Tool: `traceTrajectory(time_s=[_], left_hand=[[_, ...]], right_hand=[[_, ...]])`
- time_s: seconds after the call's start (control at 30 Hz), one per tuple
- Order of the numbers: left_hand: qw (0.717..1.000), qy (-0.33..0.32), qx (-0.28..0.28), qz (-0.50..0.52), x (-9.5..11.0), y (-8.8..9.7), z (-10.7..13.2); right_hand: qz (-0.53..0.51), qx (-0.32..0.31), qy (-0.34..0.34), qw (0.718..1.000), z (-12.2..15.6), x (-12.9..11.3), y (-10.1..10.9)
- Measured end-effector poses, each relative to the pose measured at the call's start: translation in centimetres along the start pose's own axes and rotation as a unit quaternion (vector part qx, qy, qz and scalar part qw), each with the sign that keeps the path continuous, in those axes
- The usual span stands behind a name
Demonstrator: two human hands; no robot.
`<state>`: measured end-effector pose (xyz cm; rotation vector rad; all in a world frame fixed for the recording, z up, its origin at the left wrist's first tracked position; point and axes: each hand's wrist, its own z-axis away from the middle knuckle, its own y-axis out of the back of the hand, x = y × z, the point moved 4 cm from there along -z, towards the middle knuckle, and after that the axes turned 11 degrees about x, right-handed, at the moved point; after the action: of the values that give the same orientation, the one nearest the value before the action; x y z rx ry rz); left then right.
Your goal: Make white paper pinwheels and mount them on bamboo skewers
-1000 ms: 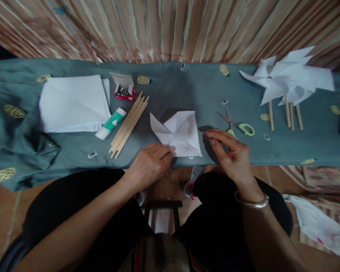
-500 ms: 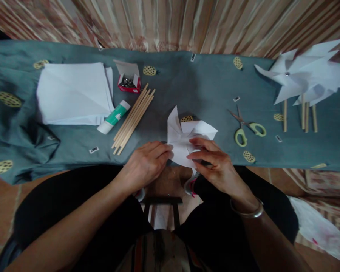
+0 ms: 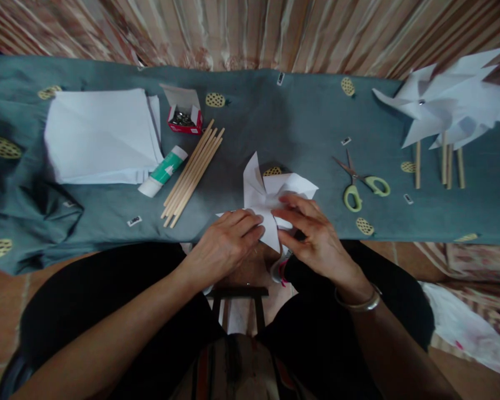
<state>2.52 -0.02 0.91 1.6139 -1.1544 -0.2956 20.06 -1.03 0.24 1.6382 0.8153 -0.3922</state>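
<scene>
A white pinwheel lies at the near edge of the bench, around the middle, under both hands. Its far blades stand clear, one pointing up to the far left and one out to the far right, while a near blade reaches just past the edge. The left hand has its grip closed on the paper's near left side, fingertips close to the centre. The right hand is on the near right side, fingers bent and a little apart, touching a curled blade; whether its grip is pinched tight cannot be told. A bracelet circles the right wrist. On the left of the bench are a stack of paper and, touching or just beside its near right corner, a glue stick lying at a slant. Next to that, wooden sticks lie side by side, also slanted, with an open red box of small metal pieces at their far end. Right of the hands, scissors lie with blades parted. At the far right, mounted pinwheels overlap, their handles pointing to the near side.
</scene>
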Motion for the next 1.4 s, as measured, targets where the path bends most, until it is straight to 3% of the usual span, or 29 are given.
traceTrajectory(time_s=[0.2,0.8,1.03,1.4], left_hand=[[1.000,0.003,-0.001,-0.002,0.0,-0.1,0.0],[1.000,0.020,-0.007,-0.004,0.1,-0.1,-0.2],[1.000,0.027,-0.011,0.006,0.2,0.0,-0.4],[0.999,0.031,0.011,0.030,-0.2,-0.1,-0.4]], right_hand=[[0.037,-0.031,0.022,0.999,0.1,-0.5,-0.3],[0.025,-0.012,0.033,0.999,0.8,-0.9,0.2],[-0.055,-0.031,-0.003,0.998,1.1,-0.8,0.3],[-0.081,0.074,-0.074,0.991,-0.9,0.2,-0.5]])
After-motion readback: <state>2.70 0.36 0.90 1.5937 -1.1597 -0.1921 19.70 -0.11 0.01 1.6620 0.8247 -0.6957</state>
